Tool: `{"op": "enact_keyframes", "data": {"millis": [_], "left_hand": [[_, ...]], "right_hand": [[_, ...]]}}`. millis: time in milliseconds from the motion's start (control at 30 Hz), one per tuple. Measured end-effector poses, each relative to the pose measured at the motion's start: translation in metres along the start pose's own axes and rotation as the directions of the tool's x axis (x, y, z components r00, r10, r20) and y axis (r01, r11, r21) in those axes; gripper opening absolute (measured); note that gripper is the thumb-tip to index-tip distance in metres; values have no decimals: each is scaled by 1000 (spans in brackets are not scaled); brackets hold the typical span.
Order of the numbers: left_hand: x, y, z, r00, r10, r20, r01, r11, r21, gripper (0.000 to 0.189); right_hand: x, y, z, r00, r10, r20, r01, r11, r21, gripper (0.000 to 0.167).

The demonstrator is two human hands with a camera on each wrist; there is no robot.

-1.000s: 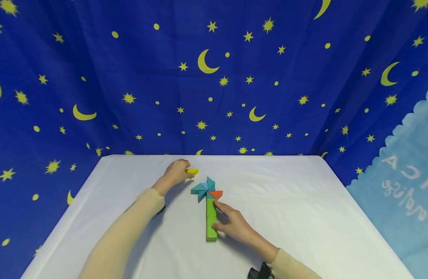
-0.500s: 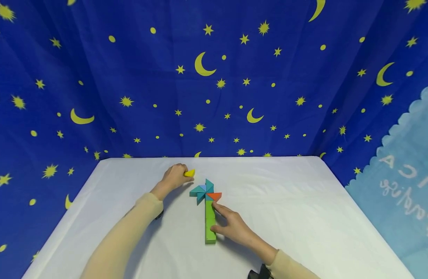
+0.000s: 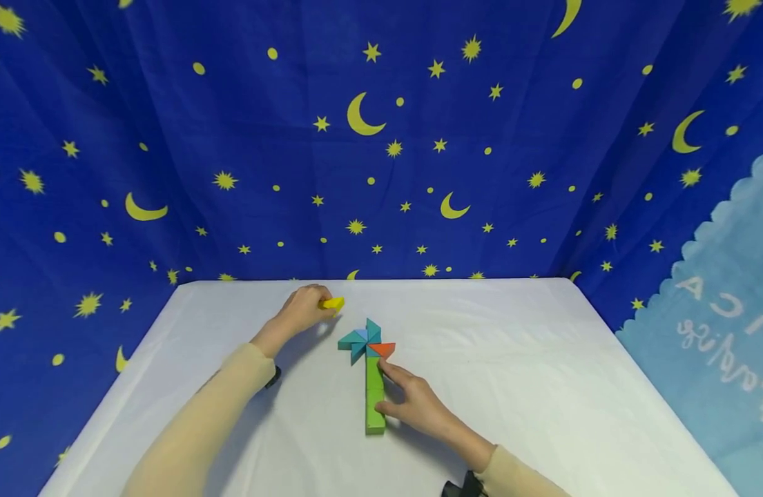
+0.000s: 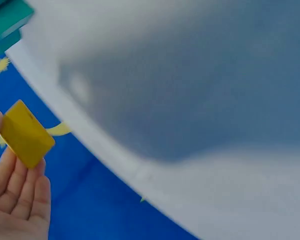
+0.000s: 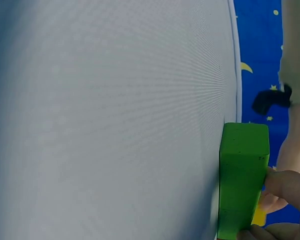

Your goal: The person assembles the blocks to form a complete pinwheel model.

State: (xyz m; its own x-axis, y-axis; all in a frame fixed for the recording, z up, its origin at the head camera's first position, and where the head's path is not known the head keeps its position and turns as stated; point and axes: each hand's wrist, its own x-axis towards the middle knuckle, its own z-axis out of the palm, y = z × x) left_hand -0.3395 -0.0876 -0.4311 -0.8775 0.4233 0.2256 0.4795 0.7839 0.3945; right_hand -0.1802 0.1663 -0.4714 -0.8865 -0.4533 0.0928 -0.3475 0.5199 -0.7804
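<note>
My left hand [image 3: 303, 308] pinches a yellow triangular block [image 3: 334, 304] between thumb and fingertips, near the back of the table. In the left wrist view the yellow block [image 4: 26, 134] shows one flat rectangular face. A column of green blocks [image 3: 375, 397] lies on the table in front of me. At its far end, teal and blue triangular blocks [image 3: 360, 338] form a pinwheel, with an orange triangular block [image 3: 384, 349] on the right side. My right hand [image 3: 418, 400] rests against the column's right side, thumb and index finger spread apart along the green block [image 5: 242, 185].
A white cloth covers the table [image 3: 512, 386]. Behind it hangs a blue curtain [image 3: 263, 138] with yellow moons and stars. A light blue lettered cloth [image 3: 717, 331] hangs at the right.
My left hand has drawn slightly left, carrying the yellow triangular block, whose angle has turned. The right hand stays against the green column.
</note>
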Motion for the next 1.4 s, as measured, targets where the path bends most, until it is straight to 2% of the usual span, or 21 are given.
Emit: {"op": "enact_keyframes", "data": {"millis": [133,267,467,633,867,1167,1233,1400], "left_hand": [[-18,4,-18,998,64,6,-63,996,-67,24],[-39,6,-26,994,103,33,-97,984,-147,23],[-73,10,-20,984,156,87,-125,950,-286,22],[-94,17,-9,970,210,124,-163,936,-313,24],[-106,27,7,937,291,191,-233,932,-276,25],[-107,31,13,922,296,248,-235,940,-247,29],[-109,32,13,932,275,235,-222,948,-228,35],[-114,33,12,976,152,155,-131,981,-141,50]], "right_hand": [[0,-1,-1,1000,-5,-6,5,1000,-8,76],[0,-1,-2,1000,-14,-8,14,1000,2,76],[-1,0,0,1000,-29,-5,29,1000,9,75],[-1,-1,1,999,-35,-8,35,999,5,75],[-1,-3,0,999,-33,-5,33,999,-1,75],[0,-2,0,1000,-23,2,23,1000,0,74],[-1,-2,-1,1000,-21,0,21,1000,-1,74],[-1,0,0,1000,-29,2,29,1000,8,74]]}}
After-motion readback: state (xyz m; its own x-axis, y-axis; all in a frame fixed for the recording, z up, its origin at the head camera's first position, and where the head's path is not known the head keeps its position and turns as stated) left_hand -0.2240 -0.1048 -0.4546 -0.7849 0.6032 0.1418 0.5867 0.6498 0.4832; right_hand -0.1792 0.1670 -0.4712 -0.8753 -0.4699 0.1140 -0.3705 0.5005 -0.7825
